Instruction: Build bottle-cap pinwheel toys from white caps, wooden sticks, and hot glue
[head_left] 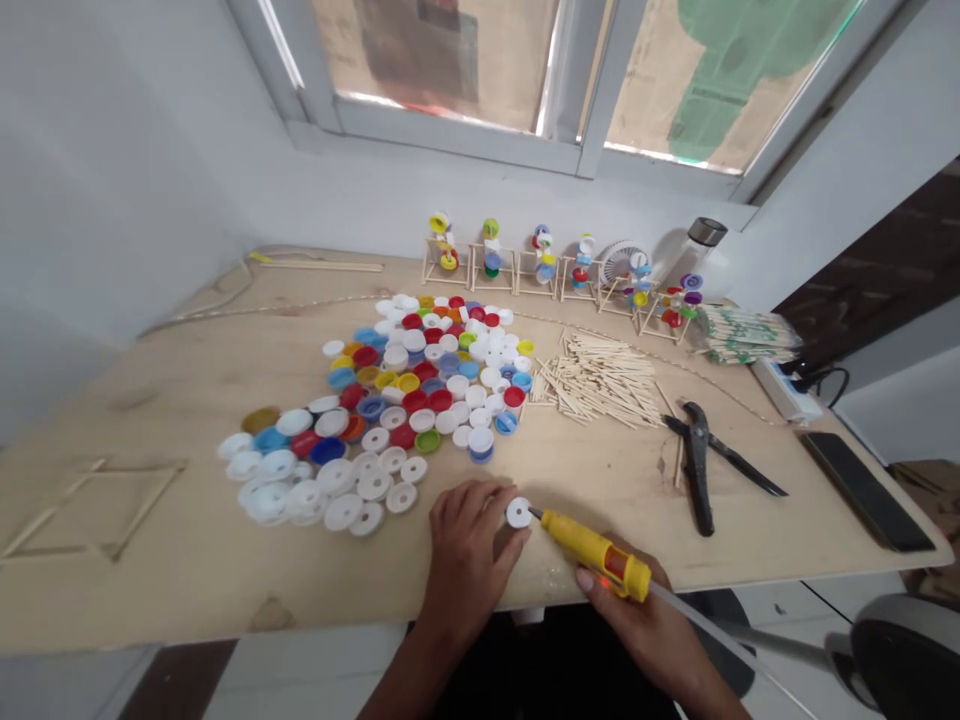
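Near the front edge of the table, my left hand [474, 540] pinches a small white bottle cap [518, 513] with a hole in its middle, between thumb and fingers. My right hand [637, 610] is wrapped round a yellow hot glue gun [592, 550] with a red light showing. Its metal nozzle points left and meets the right side of the cap, or lies just beside it. A clear glue stick [720, 640] runs out of the gun's back end. Left of my left hand spreads a big pile of bottle caps [409, 382] in many colours, the nearest ones white with holes.
Wooden sticks [600, 375] lie heaped beyond my hands. Pliers [697, 465] and a phone [868, 490] rest at right. Several small stick-and-cap wheels [491, 255] line the back, near a fan [625, 262] and bottle [690, 250]. A stick frame [97, 510] lies left; a power strip [787, 388] sits right.
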